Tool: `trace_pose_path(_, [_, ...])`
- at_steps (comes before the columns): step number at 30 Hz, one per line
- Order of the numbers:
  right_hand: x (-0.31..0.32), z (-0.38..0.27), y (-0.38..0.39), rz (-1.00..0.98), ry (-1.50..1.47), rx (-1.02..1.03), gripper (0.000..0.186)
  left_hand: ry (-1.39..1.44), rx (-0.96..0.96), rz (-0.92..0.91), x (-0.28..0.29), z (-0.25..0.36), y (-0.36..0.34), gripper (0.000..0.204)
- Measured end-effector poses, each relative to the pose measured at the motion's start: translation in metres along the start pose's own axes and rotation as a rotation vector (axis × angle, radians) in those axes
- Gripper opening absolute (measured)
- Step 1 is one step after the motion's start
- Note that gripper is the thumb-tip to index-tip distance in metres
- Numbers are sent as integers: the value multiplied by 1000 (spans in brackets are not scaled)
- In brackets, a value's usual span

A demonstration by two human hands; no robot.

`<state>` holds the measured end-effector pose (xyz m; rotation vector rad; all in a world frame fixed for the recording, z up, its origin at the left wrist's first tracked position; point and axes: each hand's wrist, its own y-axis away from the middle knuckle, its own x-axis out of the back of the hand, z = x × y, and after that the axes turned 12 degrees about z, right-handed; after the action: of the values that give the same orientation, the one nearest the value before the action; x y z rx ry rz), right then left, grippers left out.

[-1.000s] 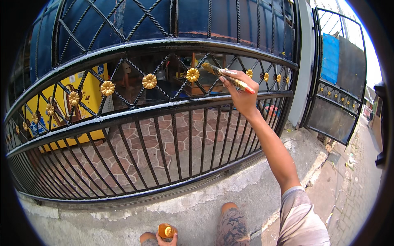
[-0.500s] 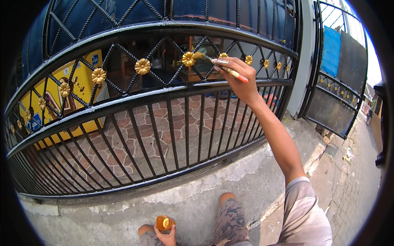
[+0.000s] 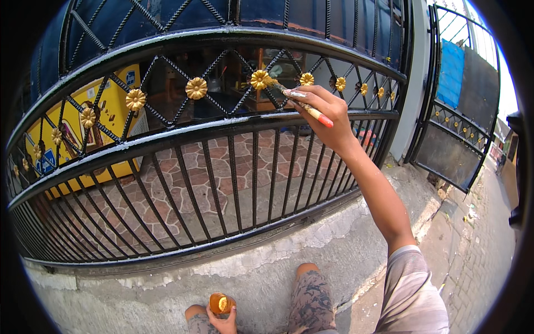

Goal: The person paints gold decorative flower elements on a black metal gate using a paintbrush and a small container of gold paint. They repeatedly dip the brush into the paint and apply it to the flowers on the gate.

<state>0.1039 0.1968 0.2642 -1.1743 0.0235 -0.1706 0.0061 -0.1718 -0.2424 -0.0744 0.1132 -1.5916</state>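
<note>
My right hand (image 3: pixel 325 114) is raised to a black iron fence (image 3: pixel 222 128) and grips a thin paintbrush (image 3: pixel 303 106) with an orange-tipped handle. The brush's bristles touch a gold flower rosette (image 3: pixel 259 79) on the fence's lattice band. More gold rosettes (image 3: pixel 196 88) sit in a row to its left and right. My left hand (image 3: pixel 221 318) is low at the bottom edge and holds a small open jar of gold paint (image 3: pixel 219 303) near my knee.
The fence stands on a grey concrete kerb (image 3: pixel 267 261). Behind the bars lie patterned paving stones (image 3: pixel 183 183) and a yellow cabinet (image 3: pixel 108 117). At the right an open black gate panel (image 3: pixel 453 133) hangs over a brick pavement (image 3: pixel 478 245).
My right hand has moved the brush left from one rosette onto another, and the view has shifted. My left hand with the jar has risen further into view.
</note>
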Motion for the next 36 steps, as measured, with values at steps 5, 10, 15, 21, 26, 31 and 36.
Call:
trace_pose_path(5, [-7,-13,-2,-3,3,29,27,-10,-18,-28,2,-3,-2,82])
trace_pose_path(10, [-9,-27,-8,7,-3,-105,23,56,-24,-17,3,-9,-2,82])
trace_pose_path(15, [-9,-34,-13,55,-12,-149,21,106,26,-32,0,-13,-2,82])
trace_pose_path(21, [-18,-33,-8,50,-47,-246,22,98,11,-36,3,-14,-3,83])
trace_pose_path(26, [-20,-29,-7,126,-63,-246,22,105,-21,-19,5,-9,-3,85])
trace_pose_path(31, [-22,-22,-14,190,-132,-271,23,47,-29,-17,3,-6,-2,84])
trace_pose_path(36, [-23,-19,-21,107,-137,-394,24,79,-31,-34,0,-5,-1,81])
